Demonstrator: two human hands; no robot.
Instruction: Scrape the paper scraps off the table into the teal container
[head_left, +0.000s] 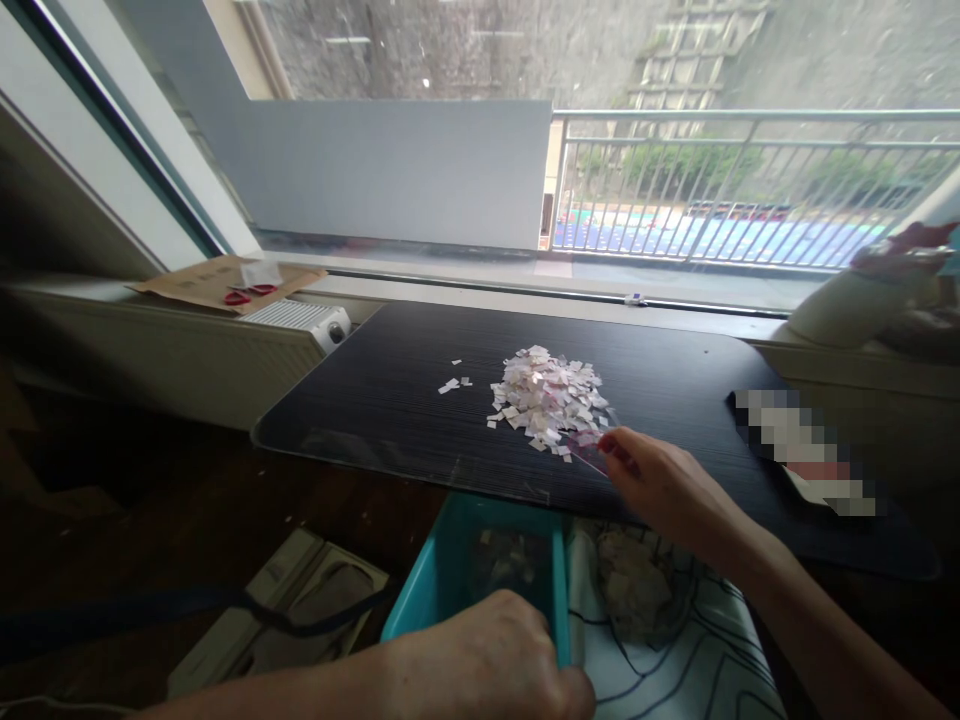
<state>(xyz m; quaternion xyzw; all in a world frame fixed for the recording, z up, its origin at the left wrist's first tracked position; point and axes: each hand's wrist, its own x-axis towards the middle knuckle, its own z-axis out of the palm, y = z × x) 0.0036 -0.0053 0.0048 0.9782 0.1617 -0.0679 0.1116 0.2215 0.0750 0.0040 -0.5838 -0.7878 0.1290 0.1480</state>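
A heap of small white paper pieces (551,395) lies in the middle of the dark tabletop (390,400). At the heap's near right edge, my right hand (652,475) pinches a thin, see-through plastic piece with a pinkish tint (589,447); whether it is a bag or a sheet I cannot tell. My left hand (510,650) is closed, low in front, over the near part of a turquoise bin (431,570). Its fingertips are hidden, so what it holds, if anything, does not show. Inside the bin, clear plastic and pale scraps are dimly visible.
Beside the bin, a clear bag of paper pieces (637,585) rests on a patterned white cloth (667,670). Red-handled scissors (247,293) lie on brown paper (191,285) by the radiator (289,322). Open cartons (300,600) stand on the floor. A blurred-out packet (806,455) sits at right.
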